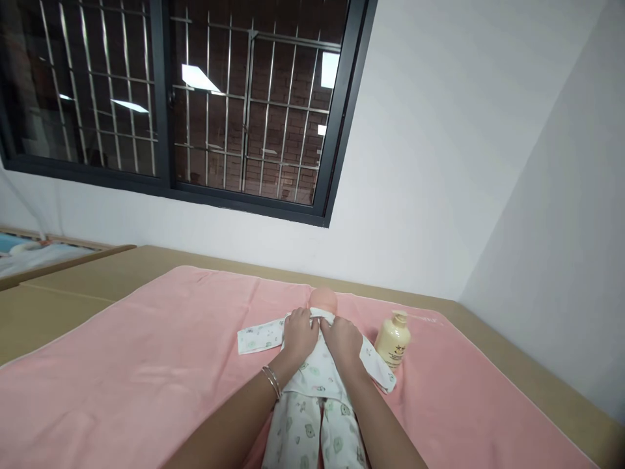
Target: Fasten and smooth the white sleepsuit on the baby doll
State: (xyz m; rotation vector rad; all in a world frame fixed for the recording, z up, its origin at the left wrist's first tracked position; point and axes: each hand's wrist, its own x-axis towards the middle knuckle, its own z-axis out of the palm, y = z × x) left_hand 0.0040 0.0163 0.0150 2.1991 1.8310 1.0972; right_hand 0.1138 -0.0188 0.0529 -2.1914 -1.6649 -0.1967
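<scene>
A baby doll (323,301) lies on its back, its head pointing away from me. It wears a white long-sleeved top (319,371) with small animal and leaf prints and matching trousers (299,430). Both sleeves stretch out to the sides. My left hand (299,335), with bangles at the wrist, is closed on the top's neckline on the left. On the other side of the collar, my right hand (344,340) pinches the fabric, its thumb close to the left one. The doll's face is mostly hidden.
A pale yellow pump bottle (392,340) stands right of the doll, beside the right sleeve. Under everything lies a pink sheet (161,352) on a tan wooden surface (73,293). Behind are a white wall and a barred window (244,111). Blue and white bedding (53,257) shows far left.
</scene>
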